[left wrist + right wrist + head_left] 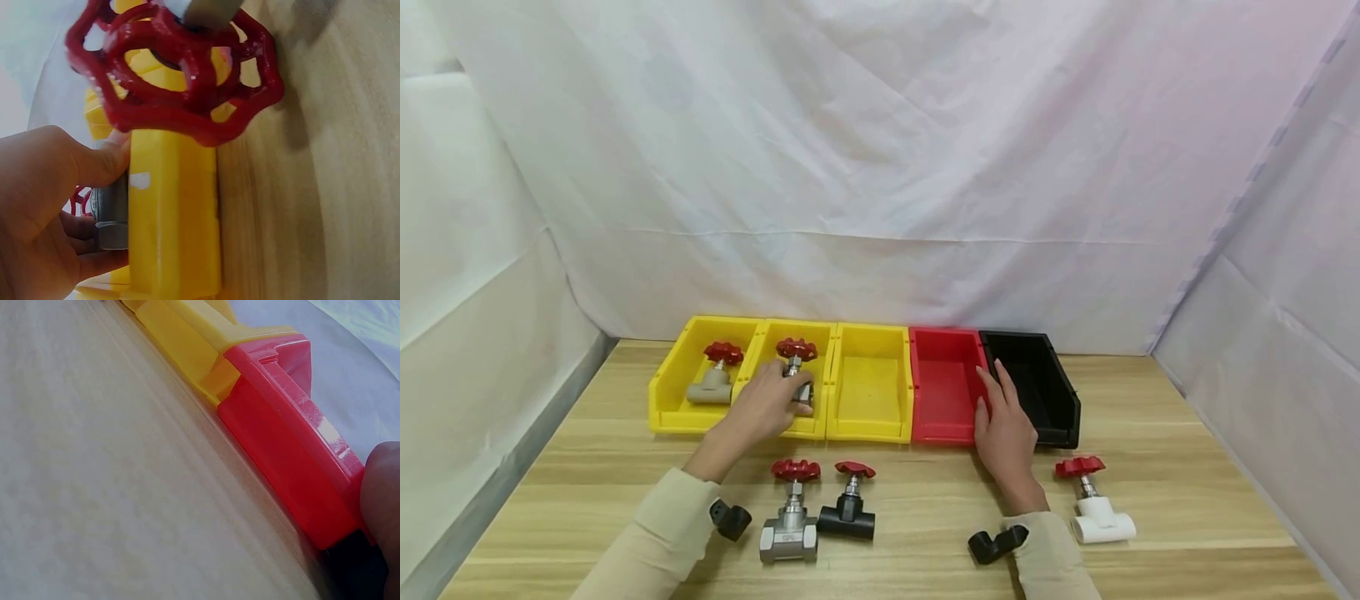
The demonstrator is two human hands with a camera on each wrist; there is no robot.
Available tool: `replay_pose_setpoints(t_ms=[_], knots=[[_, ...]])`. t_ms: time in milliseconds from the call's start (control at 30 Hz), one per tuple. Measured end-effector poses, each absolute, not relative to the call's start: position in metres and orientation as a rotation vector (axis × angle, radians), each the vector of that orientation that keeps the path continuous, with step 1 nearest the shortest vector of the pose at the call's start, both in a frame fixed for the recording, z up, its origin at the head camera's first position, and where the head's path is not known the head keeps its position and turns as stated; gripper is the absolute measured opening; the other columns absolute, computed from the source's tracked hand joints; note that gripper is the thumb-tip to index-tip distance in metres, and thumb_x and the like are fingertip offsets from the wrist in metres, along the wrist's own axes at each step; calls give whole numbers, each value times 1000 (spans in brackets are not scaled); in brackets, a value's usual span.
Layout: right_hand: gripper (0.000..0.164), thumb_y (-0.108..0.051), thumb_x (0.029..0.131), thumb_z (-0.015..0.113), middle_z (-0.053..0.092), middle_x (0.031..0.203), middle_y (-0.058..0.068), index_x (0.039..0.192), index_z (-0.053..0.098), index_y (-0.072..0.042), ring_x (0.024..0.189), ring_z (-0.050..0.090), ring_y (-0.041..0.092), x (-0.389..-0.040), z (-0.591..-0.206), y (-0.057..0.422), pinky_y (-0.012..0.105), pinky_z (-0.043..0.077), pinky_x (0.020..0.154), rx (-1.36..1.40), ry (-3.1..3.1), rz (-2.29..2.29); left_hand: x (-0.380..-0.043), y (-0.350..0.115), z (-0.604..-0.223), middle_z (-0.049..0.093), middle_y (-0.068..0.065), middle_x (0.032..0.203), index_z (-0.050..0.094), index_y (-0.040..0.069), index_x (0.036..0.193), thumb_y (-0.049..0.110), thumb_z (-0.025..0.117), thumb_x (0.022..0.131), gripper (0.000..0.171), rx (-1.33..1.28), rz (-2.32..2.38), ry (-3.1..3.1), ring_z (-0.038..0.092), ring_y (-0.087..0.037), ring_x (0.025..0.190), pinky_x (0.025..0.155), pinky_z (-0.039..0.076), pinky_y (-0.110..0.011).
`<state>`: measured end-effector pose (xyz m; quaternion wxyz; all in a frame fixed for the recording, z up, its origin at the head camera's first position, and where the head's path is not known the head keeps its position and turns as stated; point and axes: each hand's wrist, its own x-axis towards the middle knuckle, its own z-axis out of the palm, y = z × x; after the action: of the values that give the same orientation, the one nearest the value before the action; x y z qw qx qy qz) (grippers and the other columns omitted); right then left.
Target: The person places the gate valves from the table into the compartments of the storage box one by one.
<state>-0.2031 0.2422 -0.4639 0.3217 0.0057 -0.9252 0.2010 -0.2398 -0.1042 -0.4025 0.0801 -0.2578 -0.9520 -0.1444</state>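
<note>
In the head view, my left hand (765, 402) reaches into the second yellow bin (808, 429) from the left and grips a metal gate valve with a red handwheel (796, 348). The left wrist view shows the thumb and fingers around its grey metal body (112, 215), behind the bin's front wall. My right hand (1006, 429) lies over the shared edge of the red bin (943, 392) and the black bin (1071, 417), its fingers extended and holding nothing. Only part of that hand shows in the right wrist view, beside the red bin's front.
A beige valve (711, 386) lies in the leftmost yellow bin; a third yellow bin (870, 429) stands mid-row. On the wooden table are another metal valve (790, 533), a black valve (847, 515) and a white valve (1102, 521). A white curtain (880, 167) hangs behind.
</note>
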Motion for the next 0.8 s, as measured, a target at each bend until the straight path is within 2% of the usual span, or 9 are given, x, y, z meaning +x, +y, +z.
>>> replay_pose_setpoints(t_ms=[300, 800], knots=[[55, -10, 83, 60, 29, 142, -1, 132, 43, -27, 55, 49, 16, -202, -465, 243, 24, 34, 40, 8, -2427, 527, -245, -102, -410, 53, -20, 100, 59, 11, 115, 29, 67, 79, 42, -773, -427, -2872, 45, -27, 83, 64, 39, -36], [54, -10, 83, 61, 28, 142, -2, 131, 44, -26, 53, 47, 15, -203, -463, 241, 25, 33, 40, 1, -2434, 534, -250, -100, -416, 57, -10, 92, 57, 10, 118, 27, 67, 79, 44, -758, -478, -2942, 46, -25, 81, 68, 39, -37]])
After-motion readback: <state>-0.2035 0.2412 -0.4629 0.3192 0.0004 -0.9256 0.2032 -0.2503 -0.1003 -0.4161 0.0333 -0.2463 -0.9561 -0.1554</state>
